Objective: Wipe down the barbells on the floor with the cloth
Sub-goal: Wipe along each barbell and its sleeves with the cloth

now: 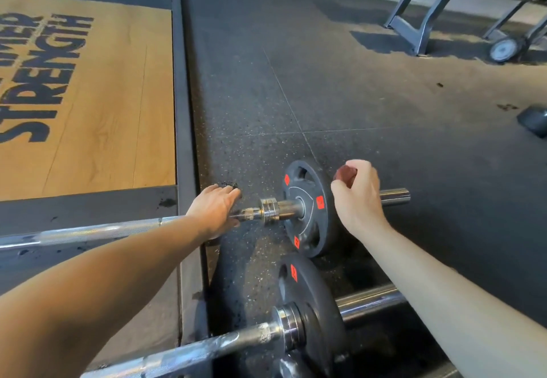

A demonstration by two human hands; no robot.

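The far barbell (97, 231) lies on the rubber floor across the right edge of the lifting platform (88, 96). It is judged heavy, rigid and apt to roll. Its shaft is gripped beside the collar by the left hand (214, 210). A soft, light reddish-brown cloth (344, 175) is clutched in the right hand (358, 197), held above the sleeve (395, 195).

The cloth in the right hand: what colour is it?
The cloth is dark reddish-brown, bunched in the right hand; it shows best in the head view.
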